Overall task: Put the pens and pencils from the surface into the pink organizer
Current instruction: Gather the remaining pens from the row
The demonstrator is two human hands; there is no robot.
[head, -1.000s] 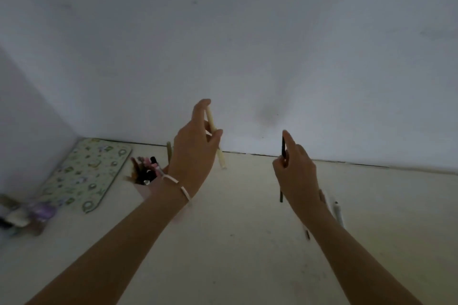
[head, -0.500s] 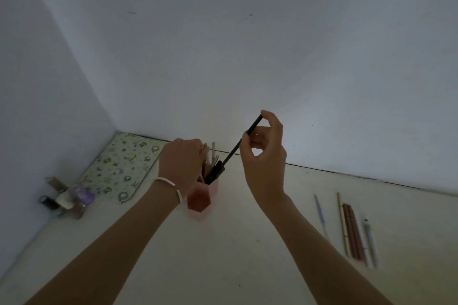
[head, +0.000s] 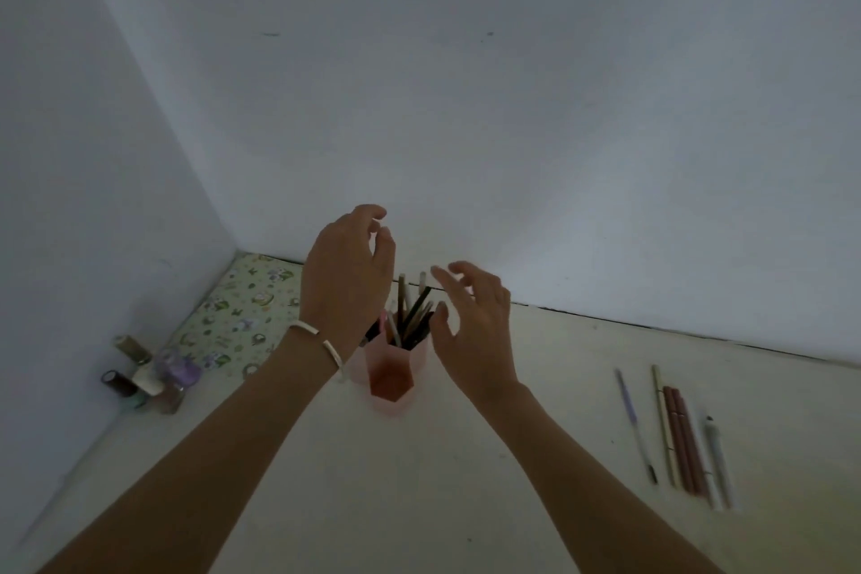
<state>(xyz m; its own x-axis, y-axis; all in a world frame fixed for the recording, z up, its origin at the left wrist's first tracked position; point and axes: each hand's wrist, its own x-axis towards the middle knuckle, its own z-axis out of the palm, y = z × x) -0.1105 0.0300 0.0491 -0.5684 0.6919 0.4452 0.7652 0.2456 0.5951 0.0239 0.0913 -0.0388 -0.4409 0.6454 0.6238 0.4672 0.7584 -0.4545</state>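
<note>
The pink organizer stands upright on the pale surface near the back wall, with several pens and pencils sticking out of its top. My left hand hovers just left of and above it, fingers apart and empty. My right hand is just right of the organizer, fingers spread, holding nothing. Further right on the surface lie several loose pens and pencils: a purple pen, a thin cream pencil, two brown pencils and a white pen.
A green patterned mat lies in the back left corner. Several small bottles stand at its near end by the left wall. White walls close the surface at the back and left.
My right hand let go of the black pencil, which now stands in the organizer. Both hands have opened and lifted slightly away from the organizer's top.
</note>
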